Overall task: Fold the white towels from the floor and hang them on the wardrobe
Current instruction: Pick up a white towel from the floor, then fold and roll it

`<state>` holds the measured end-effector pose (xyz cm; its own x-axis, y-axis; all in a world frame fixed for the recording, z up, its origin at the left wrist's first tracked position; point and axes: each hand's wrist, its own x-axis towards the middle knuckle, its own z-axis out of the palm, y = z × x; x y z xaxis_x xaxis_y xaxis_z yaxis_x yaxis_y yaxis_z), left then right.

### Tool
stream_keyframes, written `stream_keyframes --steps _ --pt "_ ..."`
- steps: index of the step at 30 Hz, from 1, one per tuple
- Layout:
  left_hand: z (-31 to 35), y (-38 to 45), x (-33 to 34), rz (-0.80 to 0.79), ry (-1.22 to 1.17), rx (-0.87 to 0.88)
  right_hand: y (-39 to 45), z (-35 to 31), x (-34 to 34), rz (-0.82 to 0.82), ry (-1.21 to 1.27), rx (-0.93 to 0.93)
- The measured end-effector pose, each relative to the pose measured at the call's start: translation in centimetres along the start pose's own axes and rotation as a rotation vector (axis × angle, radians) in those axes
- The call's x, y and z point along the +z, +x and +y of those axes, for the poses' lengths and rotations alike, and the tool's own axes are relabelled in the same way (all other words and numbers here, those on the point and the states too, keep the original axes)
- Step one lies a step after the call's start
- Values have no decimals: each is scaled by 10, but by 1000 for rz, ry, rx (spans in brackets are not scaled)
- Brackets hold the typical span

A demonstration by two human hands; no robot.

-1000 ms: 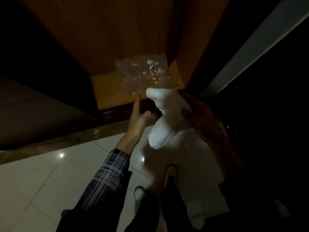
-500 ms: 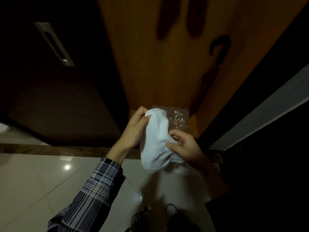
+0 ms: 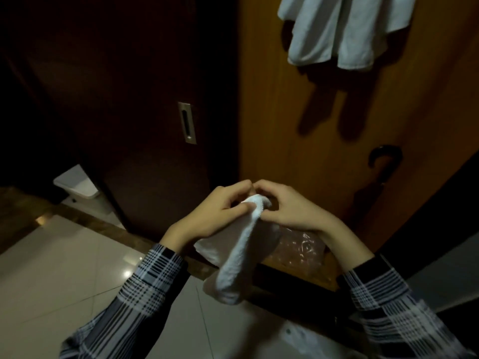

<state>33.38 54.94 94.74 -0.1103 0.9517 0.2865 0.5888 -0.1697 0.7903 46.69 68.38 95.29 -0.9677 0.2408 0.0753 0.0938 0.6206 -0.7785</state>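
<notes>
hanging towel (image 3: 334,35) top cropped, umbrella (image 3: 383,161) shadowed

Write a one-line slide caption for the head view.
Both hands, left hand and right hand, pinch a small white towel before the wooden wardrobe panel, another white towel hanging above.

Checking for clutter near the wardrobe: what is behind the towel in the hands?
Behind the held towel lies a crinkled clear plastic bag on a wooden ledge. The towel and the right hand cover the bag's left part.

floor (image 3: 64,275): pale glossy tiles | wardrobe base (image 3: 329,257): clear plastic bag (image 3: 302,246)
</notes>
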Motion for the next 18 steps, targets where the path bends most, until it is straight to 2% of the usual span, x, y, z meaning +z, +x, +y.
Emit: stream_keyframes --steps 4,8,11,16,18 --pt "11 -11 -14 133 312 26 7 -1 -12 73 -206 -42" --pt "18 -23 -24 223 609 6 5 -7 -24 112 -234 -87" --pt "24 -31 -26 209 659 -47 3 -12 -31 102 -249 -138" --pt "27 -37 -32 67 849 -254 3 -13 -37 147 -322 -188" --pt "21 -41 -38 73 885 -354 3 -12 -42 176 -347 -188"
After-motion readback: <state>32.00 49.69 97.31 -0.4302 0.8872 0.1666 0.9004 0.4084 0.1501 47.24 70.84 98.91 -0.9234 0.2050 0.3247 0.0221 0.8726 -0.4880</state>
